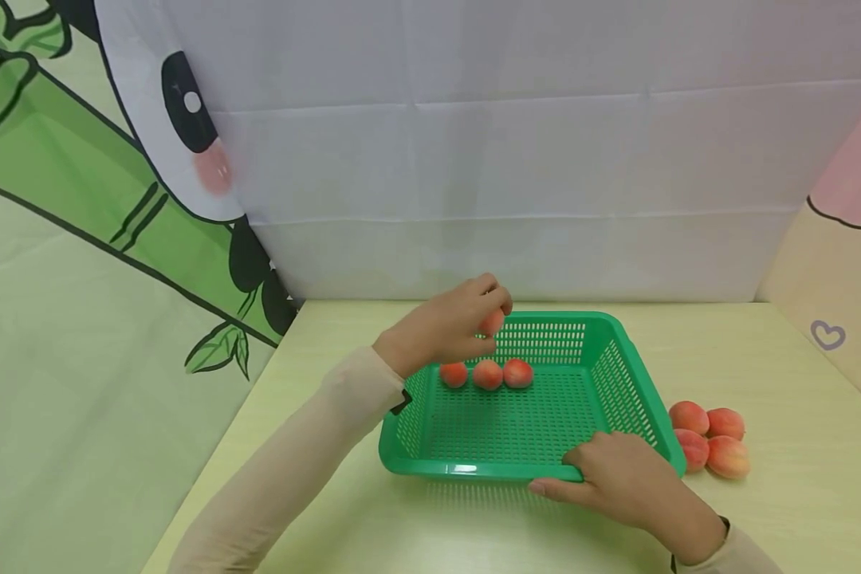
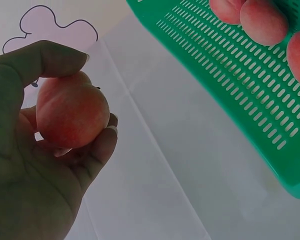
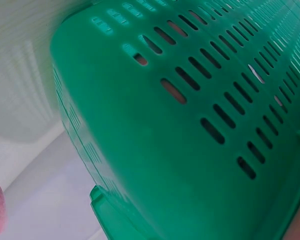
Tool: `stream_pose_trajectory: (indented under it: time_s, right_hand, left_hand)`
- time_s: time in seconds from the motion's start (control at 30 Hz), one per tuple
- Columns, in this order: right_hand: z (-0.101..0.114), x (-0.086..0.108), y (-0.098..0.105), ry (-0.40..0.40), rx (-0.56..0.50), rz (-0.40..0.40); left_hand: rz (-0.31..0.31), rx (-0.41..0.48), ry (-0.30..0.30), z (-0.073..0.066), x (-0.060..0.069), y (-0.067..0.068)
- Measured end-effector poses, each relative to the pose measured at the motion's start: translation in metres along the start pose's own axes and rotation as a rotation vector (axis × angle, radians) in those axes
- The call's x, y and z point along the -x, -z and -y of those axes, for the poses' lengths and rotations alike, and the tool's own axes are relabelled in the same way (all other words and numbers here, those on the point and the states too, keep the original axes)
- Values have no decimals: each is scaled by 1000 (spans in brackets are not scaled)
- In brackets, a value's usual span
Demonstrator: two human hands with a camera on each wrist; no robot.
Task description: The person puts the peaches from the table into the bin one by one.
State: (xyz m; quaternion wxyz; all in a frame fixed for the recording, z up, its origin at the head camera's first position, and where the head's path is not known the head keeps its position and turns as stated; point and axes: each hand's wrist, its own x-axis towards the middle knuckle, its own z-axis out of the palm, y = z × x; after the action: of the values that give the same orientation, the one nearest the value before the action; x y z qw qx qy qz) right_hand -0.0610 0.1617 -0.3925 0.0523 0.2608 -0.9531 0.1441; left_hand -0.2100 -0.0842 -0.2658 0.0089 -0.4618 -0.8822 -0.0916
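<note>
In the head view a green basket [image 1: 473, 470] holds three peaches [image 1: 488, 375] in a row along its far side. My left hand [image 1: 448, 323] grips another peach [image 1: 491, 322] above the basket's far left part. The left wrist view shows this peach [image 2: 72, 110] between the thumb and fingers of my left hand [image 2: 35, 150], apart from the basket [image 2: 230, 110]. My right hand [image 1: 624, 478] grips the near rim toward the right corner, thumb outside. The right wrist view is filled mostly by the basket's wall [image 3: 140, 135]; only a bit of the hand shows at its edge.
Several peaches [image 1: 728, 457] lie grouped on the pale table [image 1: 782, 359], just right of the basket. A pale cloth [image 1: 516, 159] hangs behind the table's far edge, and a printed green cloth [image 1: 79, 279] is at the left.
</note>
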Motion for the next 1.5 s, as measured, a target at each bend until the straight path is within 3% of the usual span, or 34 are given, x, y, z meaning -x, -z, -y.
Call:
stream_pose_trajectory:
  time_s: [0.43, 0.7, 1.0, 1.5]
  right_hand:
    - [-1, 0, 0, 1, -5, 12]
    - [-1, 1, 0, 1, -7, -1]
    - [-2, 0, -1, 1, -8, -3]
    - [-2, 0, -1, 1, -11, -9]
  left_hand:
    - [-9, 40, -57, -5, -5, -2]
    - [7, 59, -47, -5, -9, -5]
    - [61, 93, -50, -4, -18, -13]
    - [140, 116, -41, -7, -21, -23]
